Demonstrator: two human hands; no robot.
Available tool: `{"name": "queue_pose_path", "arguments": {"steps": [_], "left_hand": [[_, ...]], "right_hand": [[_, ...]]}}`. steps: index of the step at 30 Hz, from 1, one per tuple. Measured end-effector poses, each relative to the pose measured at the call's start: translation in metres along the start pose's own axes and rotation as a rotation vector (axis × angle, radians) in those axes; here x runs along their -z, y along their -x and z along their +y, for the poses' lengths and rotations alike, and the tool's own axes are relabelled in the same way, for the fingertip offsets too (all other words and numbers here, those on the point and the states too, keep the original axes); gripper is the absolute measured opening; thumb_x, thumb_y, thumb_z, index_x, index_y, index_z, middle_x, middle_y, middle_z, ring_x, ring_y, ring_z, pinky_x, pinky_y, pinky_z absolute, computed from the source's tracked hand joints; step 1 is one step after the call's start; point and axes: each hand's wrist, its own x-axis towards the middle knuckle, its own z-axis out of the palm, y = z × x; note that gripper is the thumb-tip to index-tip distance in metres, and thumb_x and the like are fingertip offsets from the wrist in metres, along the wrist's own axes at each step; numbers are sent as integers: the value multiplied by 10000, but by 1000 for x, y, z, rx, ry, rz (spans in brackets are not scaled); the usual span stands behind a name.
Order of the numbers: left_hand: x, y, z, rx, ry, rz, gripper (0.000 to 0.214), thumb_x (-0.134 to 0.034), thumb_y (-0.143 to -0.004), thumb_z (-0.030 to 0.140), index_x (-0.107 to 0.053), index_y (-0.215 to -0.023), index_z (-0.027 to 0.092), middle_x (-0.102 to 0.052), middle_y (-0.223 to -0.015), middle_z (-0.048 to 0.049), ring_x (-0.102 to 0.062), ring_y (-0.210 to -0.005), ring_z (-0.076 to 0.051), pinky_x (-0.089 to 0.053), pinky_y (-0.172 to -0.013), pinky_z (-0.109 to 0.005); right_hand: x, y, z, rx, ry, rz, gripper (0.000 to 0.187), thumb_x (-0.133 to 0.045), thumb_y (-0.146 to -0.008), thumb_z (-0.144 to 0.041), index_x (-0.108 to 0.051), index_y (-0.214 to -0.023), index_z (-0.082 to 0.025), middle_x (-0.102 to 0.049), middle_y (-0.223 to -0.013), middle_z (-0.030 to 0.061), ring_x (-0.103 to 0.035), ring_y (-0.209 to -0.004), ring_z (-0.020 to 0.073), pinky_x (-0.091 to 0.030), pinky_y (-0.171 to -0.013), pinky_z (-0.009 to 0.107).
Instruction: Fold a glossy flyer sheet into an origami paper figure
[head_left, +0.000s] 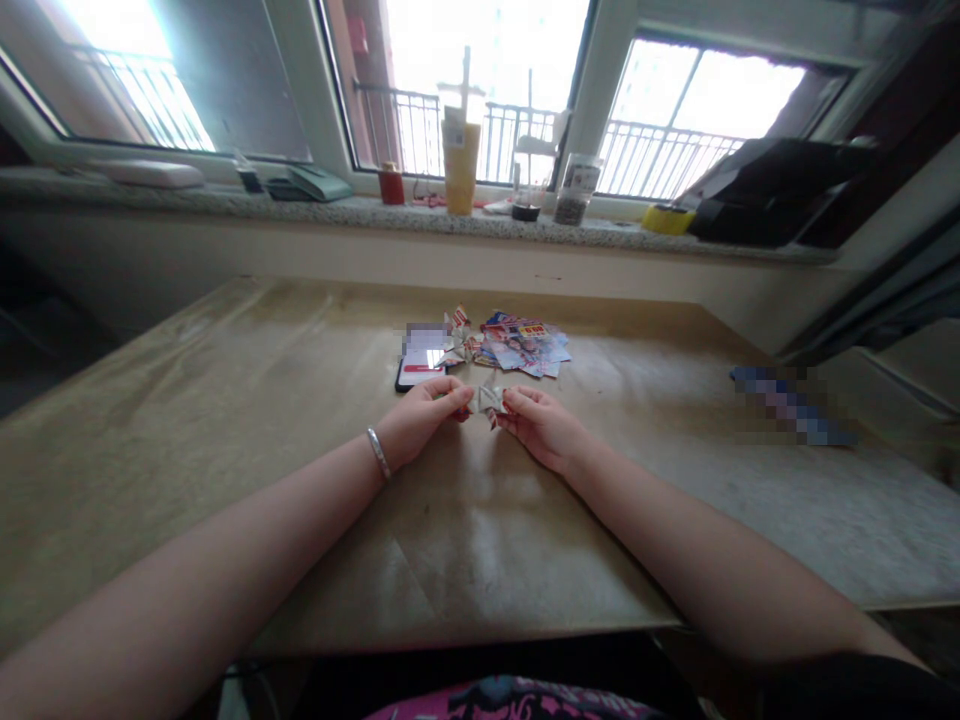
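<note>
Between my two hands is a small folded paper piece [491,399], pale with red-printed points sticking up and down. My right hand [540,425] pinches its right side between thumb and fingers. At the left side, my left hand [431,415] has thumb and fingers pressed together on a point of the paper, partly hidden by the fingers. Just beyond lie other folded paper pieces [459,340], pale and red. A phone [420,372] with a lit screen rests behind my left hand. Beyond my right hand, printed paper sheets [529,345] overlap in a loose pile.
A tan cover lies over the table [225,400]. On its right side is a blurred blue item [791,405]. Along the windowsill [300,208] stand a tall yellow cup [461,165], a red jar [391,185], clear containers [576,190], yellow tape [667,219] and a black bag-like object [772,190].
</note>
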Motion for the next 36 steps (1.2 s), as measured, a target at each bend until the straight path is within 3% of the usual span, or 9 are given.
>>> {"name": "queue_pose_path", "arguments": {"steps": [11, 15, 25, 30, 36], "left_hand": [[5, -2, -5, 4, 8, -29, 373, -739, -641, 479, -581, -648, 141, -569, -634, 8, -512, -608, -103, -413, -617, -233], [5, -3, -6, 38, 65, -20, 366, -729, -661, 474, -609, -687, 130, -580, -654, -5, -527, -615, -109, -435, -605, -230], [5, -7, -3, 76, 212, 50, 367, -713, -714, 458, -533, -679, 140, -524, -606, 22, -480, -540, -78, -461, -580, -228], [5, -10, -4, 81, 277, 65, 377, -705, -729, 459, -500, -671, 147, -492, -569, 40, -461, -507, -67, -460, -553, -220], [5, -8, -2, 66, 349, 58, 397, -699, -739, 458, -455, -646, 159, -411, -496, 75, -410, -461, -52, -453, -539, -200]], "right_hand": [[-1, 1, -1, 20, 30, -9, 303, -813, -574, -392, -605, -628, -179, -630, -654, -29, -575, -640, 90, -466, -669, 221], [-1, 2, -3, -52, 78, 1, 276, -788, -610, -390, -647, -700, -170, -657, -685, 6, -602, -664, 117, -503, -655, 243], [4, -3, -6, -116, -121, 74, 81, -687, -734, -232, -649, -760, -166, -674, -733, 4, -602, -676, 103, -505, -709, 237], [3, -3, -4, -61, -80, 72, 117, -688, -746, -290, -627, -771, -193, -661, -706, -8, -618, -708, 124, -496, -671, 250], [6, -4, -3, -22, -25, 129, 208, -676, -760, -378, -583, -708, -200, -611, -604, -9, -604, -606, 129, -482, -542, 231]]}}
